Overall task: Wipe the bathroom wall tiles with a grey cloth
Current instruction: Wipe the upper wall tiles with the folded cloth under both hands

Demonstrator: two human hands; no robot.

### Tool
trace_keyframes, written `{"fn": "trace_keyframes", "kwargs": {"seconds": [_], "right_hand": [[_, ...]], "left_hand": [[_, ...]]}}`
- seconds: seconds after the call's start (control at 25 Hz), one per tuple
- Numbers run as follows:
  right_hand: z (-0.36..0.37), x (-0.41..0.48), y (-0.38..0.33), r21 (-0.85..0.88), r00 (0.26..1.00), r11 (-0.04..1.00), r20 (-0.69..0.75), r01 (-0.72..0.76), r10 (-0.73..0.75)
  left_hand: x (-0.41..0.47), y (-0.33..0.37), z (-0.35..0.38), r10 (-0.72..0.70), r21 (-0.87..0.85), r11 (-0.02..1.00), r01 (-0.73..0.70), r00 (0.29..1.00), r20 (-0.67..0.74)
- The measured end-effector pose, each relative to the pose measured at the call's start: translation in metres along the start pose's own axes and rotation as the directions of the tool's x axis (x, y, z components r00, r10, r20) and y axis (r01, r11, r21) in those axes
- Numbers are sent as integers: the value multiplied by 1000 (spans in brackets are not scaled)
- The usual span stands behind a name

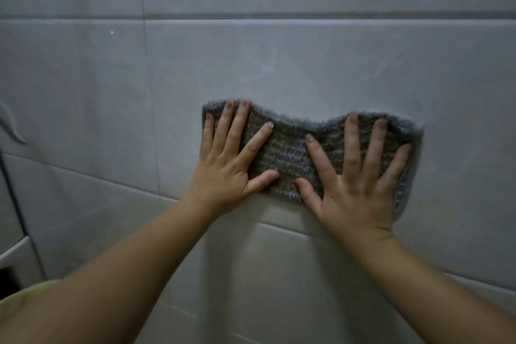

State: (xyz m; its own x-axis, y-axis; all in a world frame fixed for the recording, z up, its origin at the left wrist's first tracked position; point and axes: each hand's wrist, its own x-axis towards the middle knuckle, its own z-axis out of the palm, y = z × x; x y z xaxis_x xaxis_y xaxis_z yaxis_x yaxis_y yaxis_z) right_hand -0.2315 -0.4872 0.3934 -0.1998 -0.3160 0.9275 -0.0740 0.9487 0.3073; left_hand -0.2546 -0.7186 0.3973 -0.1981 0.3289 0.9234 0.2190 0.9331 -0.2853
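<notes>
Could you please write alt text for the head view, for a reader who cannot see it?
The left hand and right hand, fingers spread, press a grey cloth flat against pale wall tiles, one on each end. A dark band crosses the wall above.

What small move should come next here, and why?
Likely slide the grey cloth upward: left hand and right hand both press it flat against the wall tiles with spread fingers, and faint streaks show on the tile just above it.

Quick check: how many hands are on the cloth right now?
2. The left hand presses the left end of the grey cloth, the right hand its right end, both flat against the wall tiles. None hidden.
</notes>
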Motion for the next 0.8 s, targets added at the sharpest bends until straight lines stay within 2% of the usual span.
{"fn": "trace_keyframes", "kwargs": {"seconds": [0.12,0.32,0.48,0.64,0.8], "right_hand": [[14,-18,-42,32,998,997,3,66,-66],[25,-17,-89,68,994,992,-14,109,-108],[27,-15,-120,79,993,990,13,114,-116],[27,-26,-102,81,984,981,16,174,-176],[23,-48,-63,56,982,981,15,188,-189]], "left_hand": [[-53,-20,11,-32,24,999,32,999,20],[-80,-60,14,-7,16,1000,7,1000,6],[-100,-82,12,-82,47,996,81,996,33],[-104,-55,16,-186,23,982,185,981,48],[-99,-7,22,-223,-27,974,225,974,45]]}}
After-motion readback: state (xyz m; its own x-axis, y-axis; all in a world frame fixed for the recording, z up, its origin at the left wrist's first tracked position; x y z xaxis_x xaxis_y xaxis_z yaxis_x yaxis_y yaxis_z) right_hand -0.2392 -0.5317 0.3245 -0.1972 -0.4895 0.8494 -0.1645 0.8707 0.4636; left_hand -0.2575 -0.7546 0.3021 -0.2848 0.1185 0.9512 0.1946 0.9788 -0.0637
